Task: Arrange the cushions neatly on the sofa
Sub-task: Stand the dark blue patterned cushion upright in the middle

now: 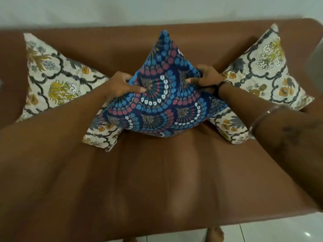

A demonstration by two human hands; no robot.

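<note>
A blue patterned cushion stands on one corner in the middle of the brown sofa, leaning toward the backrest. My left hand grips its left edge and my right hand grips its right edge. A cream floral cushion leans at the left, and its lower corner pokes out under the blue one. Another cream floral cushion leans at the right, also partly behind the blue cushion.
A pale wall rises behind the sofa's backrest. White floor tiles show at the bottom right, with my bare feet at the sofa's front edge. The front of the seat is bare brown upholstery.
</note>
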